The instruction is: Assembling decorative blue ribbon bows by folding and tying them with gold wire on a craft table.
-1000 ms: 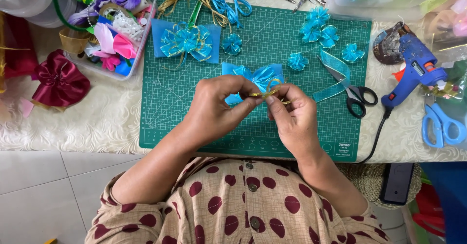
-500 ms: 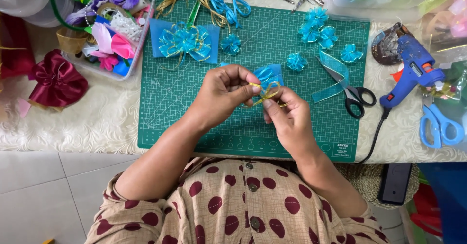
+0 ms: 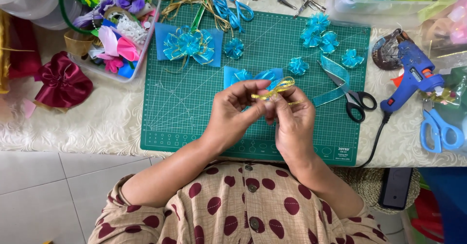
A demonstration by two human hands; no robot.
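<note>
Your left hand and right hand are meeting over the middle of the green cutting mat, and both are pinching the same thin gold ribbon. The fingers on each hand are closing narrowly, thumb against forefinger, with the other fingers curling loosely behind. The ribbon is looping into a small bow shape just above your fingertips, near the centre of the frame.

Right behind your hands, one flat blue bow is lying on the mat, partly hidden by your knuckles. In the upper left of the mat, one larger blue-and-gold bow is sitting on its own. Scattered across the upper half of the mat, five small blue rosettes are lying apart from each other (two of them touching, near the top right).

Two pairs of scissors are showing: black-handled scissors at the right edge of the mat, and blue-handled scissors at the far right of the frame. One blue glue gun is resting between them. At the left edge, one dark red satin bow is lying on the tablecloth.
</note>
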